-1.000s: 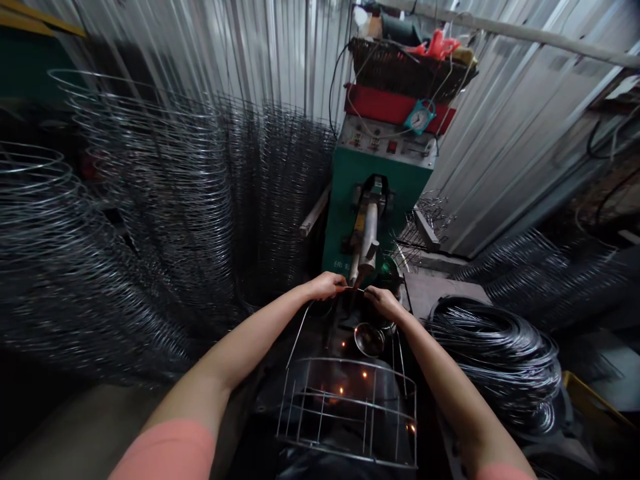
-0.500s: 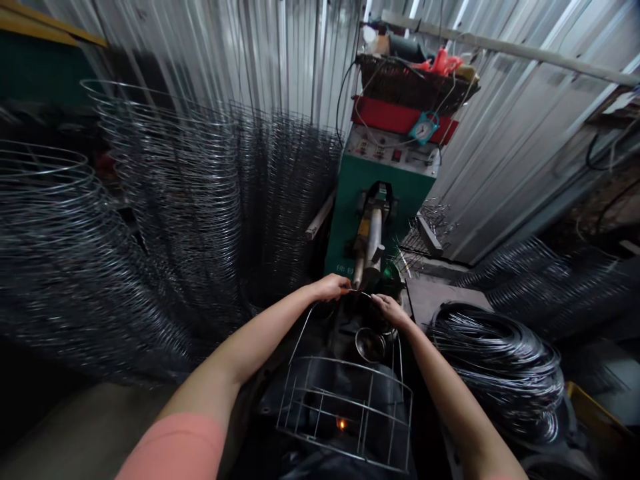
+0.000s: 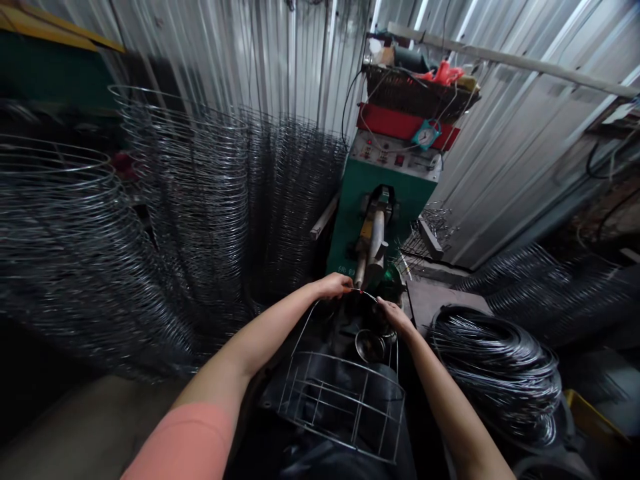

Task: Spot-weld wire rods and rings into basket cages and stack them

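Observation:
My left hand (image 3: pixel 337 285) pinches one side of a thin metal wire (image 3: pixel 369 294) just below the electrode (image 3: pixel 360 272) of a green spot welder (image 3: pixel 345 220). On the other side, my right hand (image 3: pixel 395 315) has its fingers closed on the same wire. A small red glow shows on the wire between the hands, at the electrode tip. Long wires run down from both hands to a curved wire rack (image 3: pixel 345 361) with a grid, above my dark-covered lap. Where the wires meet behind my fingers is hidden.
Tall stacks of wire rings (image 3: pixel 200 193) stand on the left. A coil of wire (image 3: pixel 495 360) lies at right beside a flat board (image 3: pixel 450 297). A round metal cup (image 3: pixel 370 345) sits below my hands. A basket (image 3: pixel 420 87) and teal clock (image 3: pixel 427 134) top the welder.
An orange spark seen over the rack is gone, and a red glow now shows on the wire at the electrode. The rack's lower part has swung slightly left. My right hand sits slightly farther right.

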A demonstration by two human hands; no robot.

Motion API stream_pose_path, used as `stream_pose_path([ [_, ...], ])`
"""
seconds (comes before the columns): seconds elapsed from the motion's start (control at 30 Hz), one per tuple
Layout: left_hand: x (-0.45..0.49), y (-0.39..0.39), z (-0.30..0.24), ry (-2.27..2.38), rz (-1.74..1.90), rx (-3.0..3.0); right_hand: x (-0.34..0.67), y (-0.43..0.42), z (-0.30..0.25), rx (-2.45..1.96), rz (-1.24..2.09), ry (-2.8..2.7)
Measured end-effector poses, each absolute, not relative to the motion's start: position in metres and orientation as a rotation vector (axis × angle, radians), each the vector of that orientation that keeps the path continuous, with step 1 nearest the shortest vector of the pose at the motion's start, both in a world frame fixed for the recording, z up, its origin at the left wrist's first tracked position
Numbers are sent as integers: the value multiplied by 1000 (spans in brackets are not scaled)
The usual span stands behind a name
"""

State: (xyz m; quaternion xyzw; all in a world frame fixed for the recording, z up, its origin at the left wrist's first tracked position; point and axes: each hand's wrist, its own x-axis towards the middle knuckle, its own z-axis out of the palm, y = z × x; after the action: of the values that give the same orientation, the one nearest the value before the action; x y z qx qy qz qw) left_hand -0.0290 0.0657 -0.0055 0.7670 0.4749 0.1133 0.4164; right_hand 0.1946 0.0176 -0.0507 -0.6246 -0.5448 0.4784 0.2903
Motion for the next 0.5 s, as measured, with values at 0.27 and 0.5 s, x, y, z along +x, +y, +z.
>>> stream_pose_path([
  [0.27, -62, 51, 5, 1206, 461, 1951, 210, -20, -34, -1704, 1034, -1524],
  [0.5, -151, -115, -30, 1207, 383, 990, 389, -213, -68, -2501, 183, -1394],
])
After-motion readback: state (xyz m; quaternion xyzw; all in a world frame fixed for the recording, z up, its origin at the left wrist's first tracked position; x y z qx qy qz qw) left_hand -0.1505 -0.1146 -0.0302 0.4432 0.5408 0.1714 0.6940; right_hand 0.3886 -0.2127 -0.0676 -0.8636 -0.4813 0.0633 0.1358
